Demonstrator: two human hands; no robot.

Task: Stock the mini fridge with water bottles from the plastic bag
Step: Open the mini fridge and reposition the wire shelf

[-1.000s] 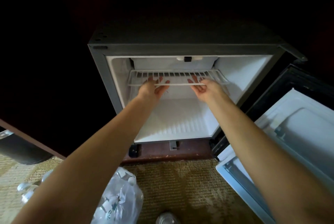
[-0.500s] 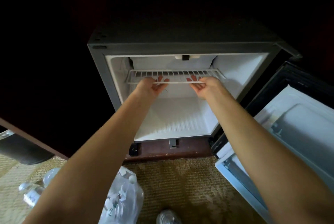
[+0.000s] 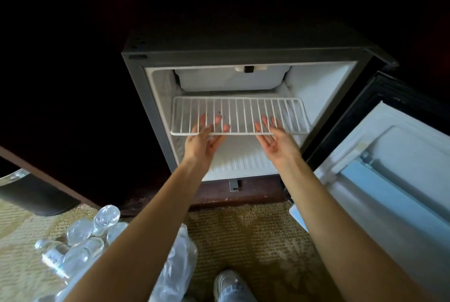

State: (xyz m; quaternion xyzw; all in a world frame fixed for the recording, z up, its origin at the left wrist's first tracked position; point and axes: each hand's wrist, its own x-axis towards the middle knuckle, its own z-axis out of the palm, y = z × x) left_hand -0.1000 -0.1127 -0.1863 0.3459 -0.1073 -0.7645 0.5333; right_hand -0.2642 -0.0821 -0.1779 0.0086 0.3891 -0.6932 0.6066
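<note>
The mini fridge (image 3: 136, 97) stands open, its white inside empty of bottles. A white wire shelf (image 3: 243, 111) sticks out of the front, halfway up. My left hand (image 3: 204, 141) is palm up at the shelf's front edge, left of centre, fingers underneath. My right hand (image 3: 277, 143) holds the same edge right of centre, fingers also under the wires. Several clear water bottles (image 3: 104, 219) lie on the carpet at lower left. A crumpled clear plastic bag (image 3: 175, 270) lies beside them, partly hidden by my left forearm.
The fridge door (image 3: 389, 167) is swung wide open to the right, its inner shelf facing me. A small freezer box (image 3: 231, 77) sits at the top inside. My shoe (image 3: 226, 282) is on the woven carpet below. A dark curved object (image 3: 36, 199) lies at far left.
The wire shelf has come forward and down out of the fridge in both hands. The view has tilted down, so more bottles show at lower left.
</note>
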